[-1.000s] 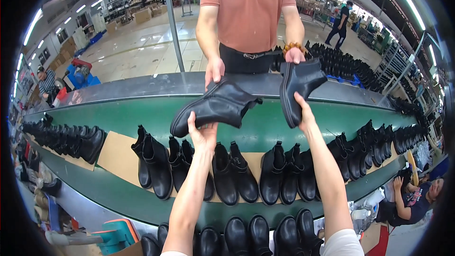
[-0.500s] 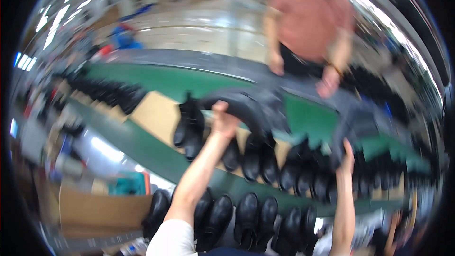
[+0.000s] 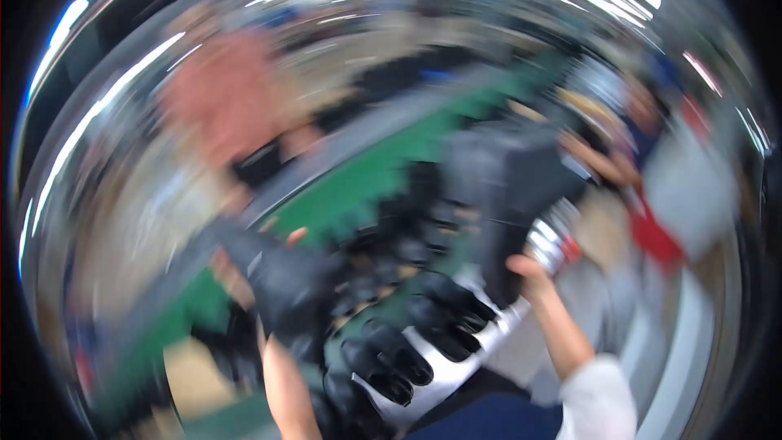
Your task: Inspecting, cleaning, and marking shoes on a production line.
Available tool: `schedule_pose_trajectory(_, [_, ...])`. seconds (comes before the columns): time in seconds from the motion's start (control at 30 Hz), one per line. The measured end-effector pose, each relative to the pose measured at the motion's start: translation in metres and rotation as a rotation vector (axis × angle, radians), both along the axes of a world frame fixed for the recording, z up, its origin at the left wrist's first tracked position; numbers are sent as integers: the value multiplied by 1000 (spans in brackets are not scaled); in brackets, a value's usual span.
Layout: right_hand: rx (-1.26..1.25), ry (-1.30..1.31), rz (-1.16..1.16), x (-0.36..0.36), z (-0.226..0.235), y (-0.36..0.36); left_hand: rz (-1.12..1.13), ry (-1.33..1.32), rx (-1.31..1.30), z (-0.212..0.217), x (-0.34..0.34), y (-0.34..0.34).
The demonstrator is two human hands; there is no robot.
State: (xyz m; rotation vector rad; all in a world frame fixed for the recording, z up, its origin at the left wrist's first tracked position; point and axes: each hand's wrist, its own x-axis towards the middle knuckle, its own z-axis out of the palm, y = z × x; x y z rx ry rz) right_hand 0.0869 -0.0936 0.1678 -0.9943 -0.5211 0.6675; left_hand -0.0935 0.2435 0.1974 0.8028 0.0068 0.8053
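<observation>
Two hands, each carrying one dark boot above a work line, with much of the view smeared by motion. The left hand is closed around a black boot, its fingers at the boot's edges; the exact placement of each finger is too blurred to tell. The right hand grips a second boot, raised toward the right side of the view, with the thumb against its lower part and the remaining fingers largely hidden. The two held boots are well apart. Between and beyond them, a row of dark boots stands along a green belt. Nearer the wearer, further black boots stand side by side at a white surface. Cardboard lies at lower left. At upper left, a person in a reddish shirt is beyond the belt; another person's arm appears at right.
</observation>
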Motion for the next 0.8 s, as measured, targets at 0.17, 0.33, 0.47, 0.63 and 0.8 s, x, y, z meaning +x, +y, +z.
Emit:
schedule_pose_trajectory(0.17, [80, -103, -402, -31, 15, -113, -755, -159, -120, -10, 102, -99])
schedule_pose_trajectory(0.33, [65, -234, -854, -91, -29, -322, -728, 545, -88, 11, 144, -304])
schedule_pose_trajectory(0.47, [-25, -192, -1197, -112, -28, -366, -925, 637, -240, -22, 188, -364])
schedule_pose_trajectory(0.63, [-169, 0, -1334, -55, -61, -428, -1106, 729, -220, -62, 280, -448])
schedule_pose_trajectory(0.8, [-315, 184, -1284, 72, -117, -525, -1330, 848, -104, -100, 404, -574])
